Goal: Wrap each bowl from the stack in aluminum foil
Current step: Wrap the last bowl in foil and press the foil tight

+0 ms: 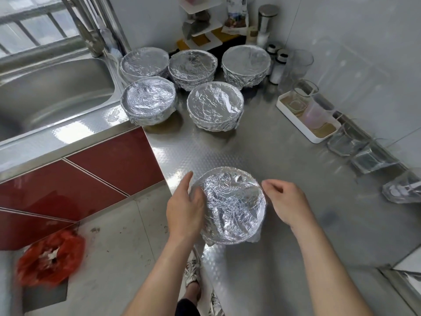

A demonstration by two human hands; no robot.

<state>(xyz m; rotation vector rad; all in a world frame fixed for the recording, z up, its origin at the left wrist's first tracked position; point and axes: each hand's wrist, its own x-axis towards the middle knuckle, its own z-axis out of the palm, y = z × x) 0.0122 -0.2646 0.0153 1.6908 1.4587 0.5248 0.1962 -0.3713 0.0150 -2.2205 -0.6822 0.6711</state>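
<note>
Standing behind: five wrapped bowls [215, 106], glasses [346, 140].

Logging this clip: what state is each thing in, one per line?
Near bowl: foil-covered, on the counter, between both hands.
Five back bowls: foil-covered, standing beside the sink.
Left hand: cups the near bowl's left side, thumb raised.
Right hand: fingers curled at the bowl's right rim; contact unclear.
Tap: no water running.
</note>
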